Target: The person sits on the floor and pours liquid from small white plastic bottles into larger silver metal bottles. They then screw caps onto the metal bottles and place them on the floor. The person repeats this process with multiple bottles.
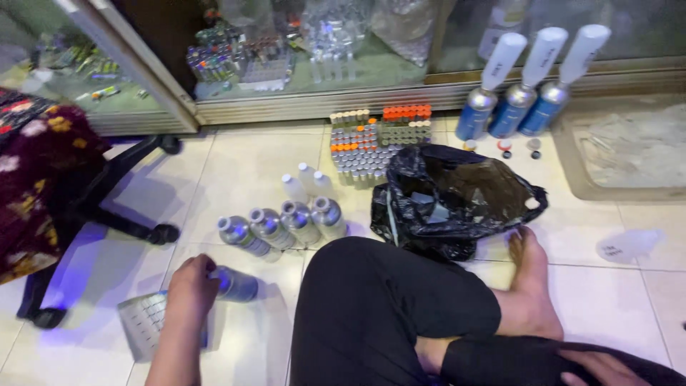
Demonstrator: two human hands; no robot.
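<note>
Head view looks down at a silver bottle [234,284] lying on the tiled floor [236,179], gripped by the left hand [190,289] beside a small calculator [146,322]. Right hand [599,366] rests loosely open on the black trouser leg [386,307]. Four like bottles [282,225] stand just beyond, near a black bag [457,196].

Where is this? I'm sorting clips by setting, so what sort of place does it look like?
Probably a small shop or stockroom floor. A glass display case holds packed goods, rows of small capped vials stand on the tiles, and the left hand grips one of several silver bottles.
</note>
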